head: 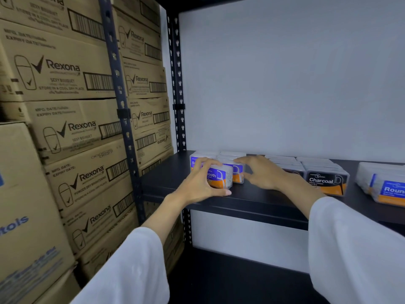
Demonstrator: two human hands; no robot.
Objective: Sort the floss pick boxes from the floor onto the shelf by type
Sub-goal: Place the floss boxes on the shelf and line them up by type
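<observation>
- White sleeves (pixel 350 249) nearest, both cut off by the bottom edge.
- Left hand (pixel 202 183) wrapped around a purple "Smooth" floss pick box (pixel 220 177) at the front left of the black shelf (pixel 162 181); label's first letters covered by the fingers.
- Right hand (pixel 260 172) spread loose just beside it, fingertips touching a second purple box (pixel 237 171), gripping nothing.
- Further purple boxes behind, mostly hidden.
- "Charcoal" boxes (pixel 326 181) mid-shelf, rear ones blurred, one partly behind the wrist.
- Blue "Roun…" boxes (pixel 388 187) cropped at the right edge.
- Rexona cartons (pixel 65 69) stacked left; small print hard to read.
</observation>
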